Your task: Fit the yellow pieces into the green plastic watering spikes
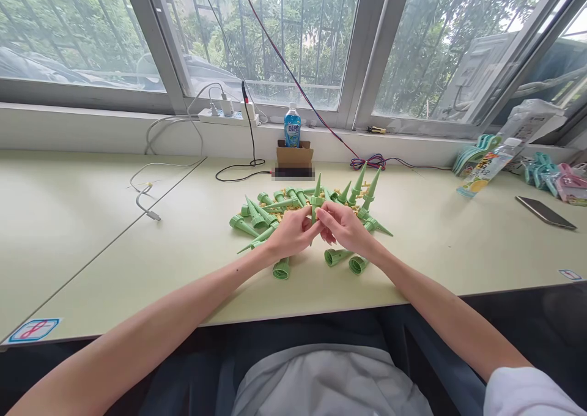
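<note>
A pile of green cone-shaped plastic spikes (pixel 262 215) lies on the pale green table (pixel 137 263), mixed with small yellow pieces (pixel 362 191). My left hand (pixel 293 235) and my right hand (pixel 345 226) meet over the front of the pile. Both are closed round one upright green spike (pixel 316 197), whose tip points up between them. Several more spikes lie loose just below my hands, open ends toward me (pixel 281 269).
A small cardboard box (pixel 294 155) with a blue-labelled bottle (pixel 292 125) behind it stands at the back by the window. Cables and a power strip (pixel 227 116) lie at the back left. A phone (pixel 545 212), a drink bottle (pixel 486 168) and coloured clips (pixel 550 174) sit at the right.
</note>
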{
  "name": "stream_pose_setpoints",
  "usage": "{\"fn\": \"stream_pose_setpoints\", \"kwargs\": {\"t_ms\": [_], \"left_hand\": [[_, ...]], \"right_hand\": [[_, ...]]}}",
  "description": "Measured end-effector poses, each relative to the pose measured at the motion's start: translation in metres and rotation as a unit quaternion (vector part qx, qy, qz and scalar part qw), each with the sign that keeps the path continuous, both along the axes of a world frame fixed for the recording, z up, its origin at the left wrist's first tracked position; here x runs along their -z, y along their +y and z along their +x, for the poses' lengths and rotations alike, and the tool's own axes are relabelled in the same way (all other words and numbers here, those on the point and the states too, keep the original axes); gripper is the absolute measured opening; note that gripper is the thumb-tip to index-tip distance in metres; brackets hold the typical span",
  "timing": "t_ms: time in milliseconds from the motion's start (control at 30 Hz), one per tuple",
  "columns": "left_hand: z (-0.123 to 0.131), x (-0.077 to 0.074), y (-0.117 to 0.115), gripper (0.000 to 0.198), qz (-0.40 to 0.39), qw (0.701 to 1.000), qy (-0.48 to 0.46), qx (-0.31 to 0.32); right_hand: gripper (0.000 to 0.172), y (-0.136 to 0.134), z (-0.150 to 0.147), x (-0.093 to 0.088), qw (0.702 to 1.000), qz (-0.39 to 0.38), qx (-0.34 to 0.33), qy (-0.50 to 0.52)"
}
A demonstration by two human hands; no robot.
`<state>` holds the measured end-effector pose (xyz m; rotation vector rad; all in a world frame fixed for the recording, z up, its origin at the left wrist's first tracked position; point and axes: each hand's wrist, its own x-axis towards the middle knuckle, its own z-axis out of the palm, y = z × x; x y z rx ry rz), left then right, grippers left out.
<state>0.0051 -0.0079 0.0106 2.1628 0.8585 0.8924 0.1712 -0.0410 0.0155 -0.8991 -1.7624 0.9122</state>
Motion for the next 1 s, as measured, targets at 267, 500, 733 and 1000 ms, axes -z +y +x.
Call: {"fn": "stream_pose_setpoints", "kwargs": {"t_ms": [267,500,733,1000], "left_hand": [[0.0007,0.0001,0.0001,0.043,0.017,1.000,0.003,-0.004],[0.0010,0.0010,0.0002,0.042,0.024,1.000,0.007,-0.001],[0.0016,0.0010,0.0000,0.041,0.029,0.999,0.029,0.010],[0.0014,0.0034,0.0011,0.040,0.039,0.999,0.037,0.008]], "right_hand": [[0.039,-0.0001,0.0007,0.0002,1.000,0.006,0.002,-0.008],[0.039,-0.0007,0.0006,-0.0004,1.000,0.002,0.004,-0.012],[0.039,-0.0013,0.0016,-0.0009,1.000,-0.003,0.006,-0.031],[0.040,-0.0016,0.0020,-0.0014,0.999,-0.005,0.009,-0.048]]}}
